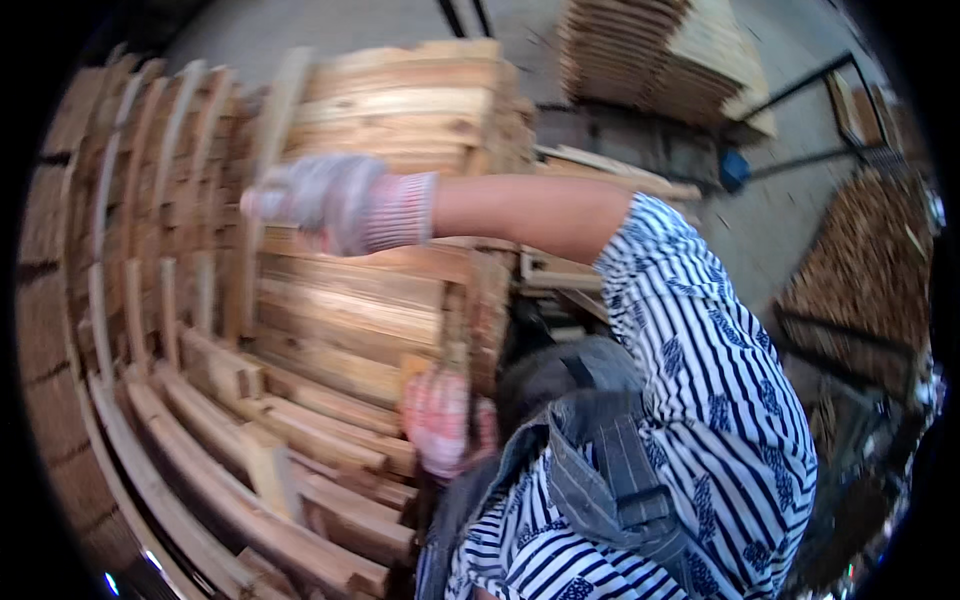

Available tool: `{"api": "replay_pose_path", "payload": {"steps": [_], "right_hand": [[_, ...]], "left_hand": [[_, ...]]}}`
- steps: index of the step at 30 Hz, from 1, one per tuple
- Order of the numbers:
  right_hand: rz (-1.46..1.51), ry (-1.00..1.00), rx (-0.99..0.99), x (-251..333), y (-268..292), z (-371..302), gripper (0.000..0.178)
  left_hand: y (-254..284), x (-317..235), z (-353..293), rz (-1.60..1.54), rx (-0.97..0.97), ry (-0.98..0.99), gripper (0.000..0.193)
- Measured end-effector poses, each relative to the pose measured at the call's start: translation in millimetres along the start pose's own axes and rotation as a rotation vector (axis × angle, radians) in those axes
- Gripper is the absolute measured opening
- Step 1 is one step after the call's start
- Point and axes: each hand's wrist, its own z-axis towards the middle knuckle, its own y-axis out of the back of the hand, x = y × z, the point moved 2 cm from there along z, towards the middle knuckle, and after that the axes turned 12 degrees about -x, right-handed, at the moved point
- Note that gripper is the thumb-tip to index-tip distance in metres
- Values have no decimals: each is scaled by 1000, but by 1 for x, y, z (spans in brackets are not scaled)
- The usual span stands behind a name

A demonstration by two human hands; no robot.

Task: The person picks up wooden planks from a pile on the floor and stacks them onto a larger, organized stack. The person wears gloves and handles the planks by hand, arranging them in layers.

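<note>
My right hand (pixel 335 203), in a grey-white knit glove, reaches across to the left over a stack of pale wooden boards (pixel 350 310). Its fingertips are at an upright wooden slat (pixel 278 120); motion blur hides whether they grip it. Lower down, close to my body, is my left hand (pixel 445 425) in a red-and-white glove. It is beside the near edge of the stack, with a small orange-brown wood end just above it. The left fingers are smeared and partly hidden, so their hold does not show.
Upright slats (pixel 165 180) and stacked timber line the left side. Loose wooden bars (pixel 250 465) lie at the lower left. A tall board stack (pixel 650 60) stands at the far back, a brown wood pile (pixel 860 270) at the right. Black metal framing and a blue object (pixel 734 170) are nearby.
</note>
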Motion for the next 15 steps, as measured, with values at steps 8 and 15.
{"api": "replay_pose_path", "payload": {"steps": [8,15], "right_hand": [[-558,-1587,-202,-81,193,-502,45],[-270,-1853,235,67,139,-692,47]], "left_hand": [[-96,-63,-14,-775,481,717,45],[-287,18,-146,-492,696,1292,62]]}}
